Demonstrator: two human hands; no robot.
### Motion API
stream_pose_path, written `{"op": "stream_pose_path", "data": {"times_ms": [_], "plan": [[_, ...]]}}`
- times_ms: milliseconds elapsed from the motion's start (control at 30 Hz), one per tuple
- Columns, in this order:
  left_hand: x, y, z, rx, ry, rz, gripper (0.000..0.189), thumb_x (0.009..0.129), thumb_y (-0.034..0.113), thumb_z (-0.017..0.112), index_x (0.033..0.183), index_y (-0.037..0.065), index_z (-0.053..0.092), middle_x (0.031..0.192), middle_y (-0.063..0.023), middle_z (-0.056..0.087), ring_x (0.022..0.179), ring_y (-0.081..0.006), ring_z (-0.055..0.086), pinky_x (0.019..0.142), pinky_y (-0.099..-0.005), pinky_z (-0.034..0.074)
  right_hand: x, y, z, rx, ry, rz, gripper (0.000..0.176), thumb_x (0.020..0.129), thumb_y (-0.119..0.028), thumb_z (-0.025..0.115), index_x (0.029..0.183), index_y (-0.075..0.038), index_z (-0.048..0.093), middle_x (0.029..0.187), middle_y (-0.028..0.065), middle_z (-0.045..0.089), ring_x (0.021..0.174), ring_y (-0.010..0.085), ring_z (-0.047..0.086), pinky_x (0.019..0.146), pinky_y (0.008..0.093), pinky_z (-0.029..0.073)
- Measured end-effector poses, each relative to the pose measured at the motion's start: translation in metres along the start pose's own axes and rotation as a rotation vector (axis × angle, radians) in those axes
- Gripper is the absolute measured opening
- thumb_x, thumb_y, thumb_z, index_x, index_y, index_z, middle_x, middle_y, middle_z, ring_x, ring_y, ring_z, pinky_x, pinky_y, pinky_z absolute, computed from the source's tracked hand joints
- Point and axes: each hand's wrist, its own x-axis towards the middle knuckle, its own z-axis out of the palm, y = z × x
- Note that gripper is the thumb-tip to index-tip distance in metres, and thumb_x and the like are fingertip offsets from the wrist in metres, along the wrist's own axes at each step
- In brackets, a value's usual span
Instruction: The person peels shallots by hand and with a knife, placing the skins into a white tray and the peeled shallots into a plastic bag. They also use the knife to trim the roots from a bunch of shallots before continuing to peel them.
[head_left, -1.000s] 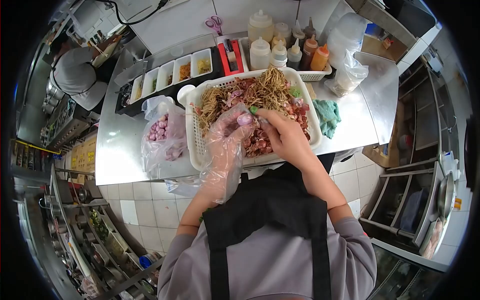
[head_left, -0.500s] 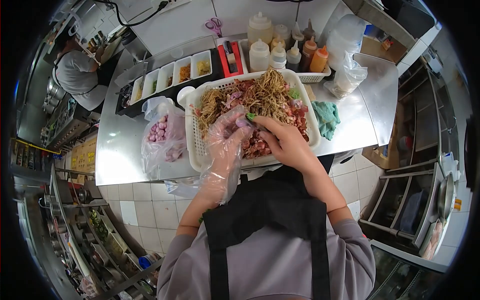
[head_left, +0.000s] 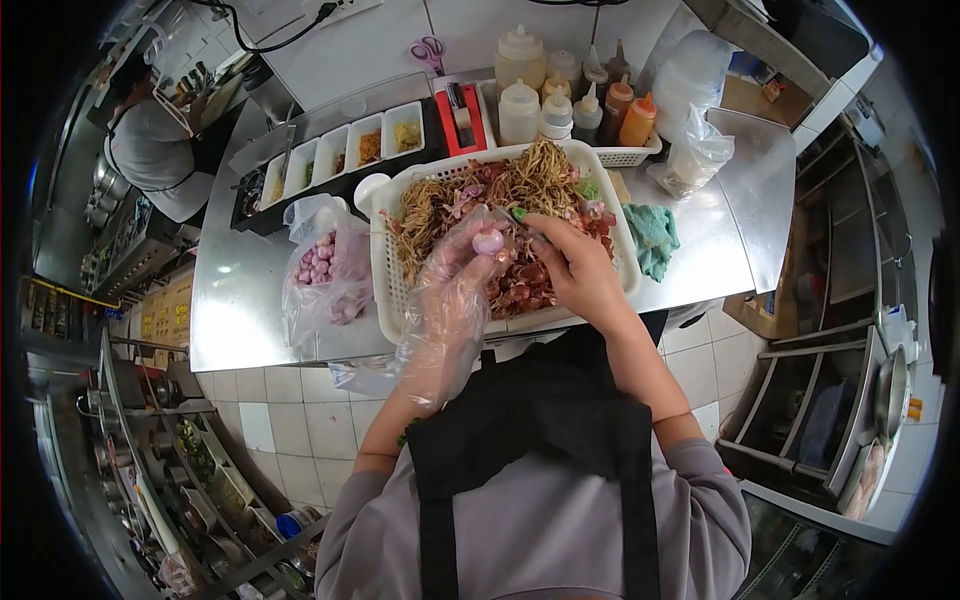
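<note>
In a clear plastic glove, my left hand (head_left: 450, 268) pinches a pinkish-purple shallot (head_left: 488, 241) between thumb and fingers. My right hand (head_left: 583, 270) is bare and curled close beside it. A small green-ended tool (head_left: 518, 214) pokes out at its fingertips; the rest of that tool is hidden. Both hands hover over a white perforated basket (head_left: 386, 298). Dried stalks and roots (head_left: 540, 180) fill its far part, with reddish shallot skins (head_left: 525, 285) nearer me. Left of the basket, a plastic bag (head_left: 345, 262) holds several smooth purple shallots (head_left: 318, 262).
Seasoning trays (head_left: 368, 141) stand at the back left beside a red holder (head_left: 458, 115). Squeeze bottles (head_left: 520, 108) line the back. A green cloth (head_left: 652, 238) and a tied plastic bag (head_left: 698, 155) lie right. Another person (head_left: 155, 145) works at far left.
My left hand has turned, bringing the shallot more into view. My right hand has shifted slightly right, and the green tool end has moved up and right, away from the shallot.
</note>
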Motion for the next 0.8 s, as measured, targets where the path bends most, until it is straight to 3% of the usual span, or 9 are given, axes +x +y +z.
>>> {"op": "stream_pose_path", "data": {"times_ms": [67,200,300,400,567,800], "plan": [[0.000,0.000,-0.007,-0.059,-0.066,-0.080,0.038,0.084,0.006,0.062,0.122,0.007,0.053,0.120,-0.0083,0.055,0.106,-0.0180,0.055,0.088,-0.0326,0.047,0.001,0.001,-0.004,0.032,0.024,0.021,0.029,0.087,-0.005,0.053,0.115,-0.007,0.055,0.104,0.0154,0.061,0.089,0.0342,0.060,0.074,0.0375,0.048],[0.003,-0.002,-0.007,-0.053,-0.079,-0.060,0.038,0.085,0.007,0.061,0.122,0.007,0.053,0.123,-0.0074,0.053,0.106,-0.0170,0.055,0.088,-0.0320,0.048,0.001,0.008,-0.006,-0.013,0.068,-0.034,0.030,0.087,-0.006,0.054,0.116,-0.007,0.054,0.101,0.0164,0.062,0.088,0.0345,0.060,0.074,0.0376,0.047],[0.004,-0.001,-0.009,-0.071,-0.061,-0.068,0.039,0.085,0.004,0.060,0.122,0.007,0.053,0.123,-0.0073,0.053,0.105,-0.0174,0.055,0.088,-0.0316,0.048,-0.002,-0.006,-0.015,0.017,-0.026,0.042,0.032,0.086,-0.008,0.055,0.118,-0.007,0.053,0.099,0.0173,0.062,0.084,0.0356,0.060,0.073,0.0382,0.047],[0.003,0.001,-0.008,0.002,-0.028,-0.005,0.040,0.083,0.000,0.061,0.122,0.005,0.053,0.122,-0.0084,0.054,0.103,-0.0173,0.055,0.091,-0.0315,0.047,-0.003,-0.008,-0.018,0.067,-0.214,0.095,0.035,0.087,-0.008,0.057,0.120,-0.003,0.052,0.107,0.0178,0.062,0.096,0.0277,0.061,0.081,0.0319,0.046],[0.003,0.003,-0.008,-0.019,-0.031,-0.006,0.040,0.079,-0.002,0.064,0.117,0.001,0.054,0.114,-0.0105,0.057,0.100,-0.0162,0.055,0.092,-0.0296,0.046,-0.001,-0.012,-0.017,0.009,-0.329,0.044,0.037,0.085,-0.009,0.059,0.121,-0.007,0.053,0.107,0.0147,0.062,0.086,0.0306,0.063,0.074,0.0336,0.048],[0.004,0.006,-0.016,0.085,-0.062,-0.022,0.039,0.078,0.005,0.069,0.115,-0.001,0.055,0.110,-0.0098,0.059,0.097,-0.0161,0.056,0.087,-0.0289,0.046,-0.002,-0.015,-0.003,-0.083,-0.232,-0.021,0.031,0.083,-0.010,0.058,0.115,-0.011,0.057,0.100,0.0139,0.062,0.077,0.0357,0.060,0.068,0.0388,0.048]]}}
